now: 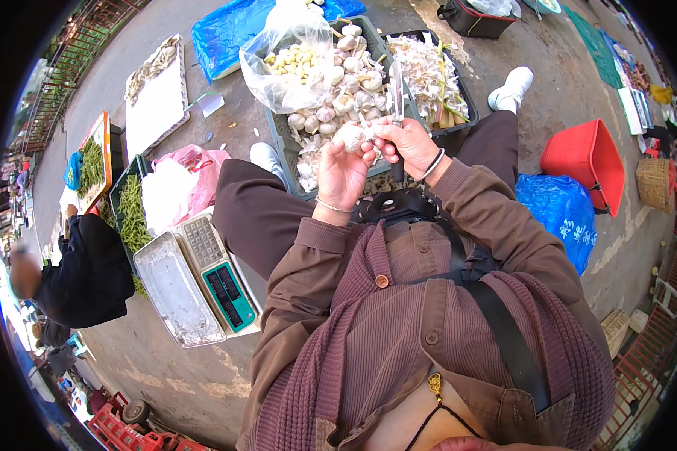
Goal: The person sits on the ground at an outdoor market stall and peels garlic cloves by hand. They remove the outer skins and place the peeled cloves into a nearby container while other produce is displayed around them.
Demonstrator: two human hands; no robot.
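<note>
A garlic bulb (351,138) rests in my left hand (341,177), held by its fingertips. My right hand (410,144) grips a knife (396,93) whose blade points away from me, its dark handle showing below the palm. The thumb and fingers of that same hand also touch the bulb's papery skin. Both hands are over the near end of a grey-green plastic crate (282,149) filled with whole garlic bulbs (366,79). A clear plastic bag of peeled cloves (293,62) sits on its left side.
Garlic skins (429,73) fill a dark tray beside the crate. On my left are a digital scale (203,276), plastic bags (183,180) and crates of green peppers (132,208), with a person (84,270) beyond. A red bucket (581,163) and blue bag (561,217) lie right.
</note>
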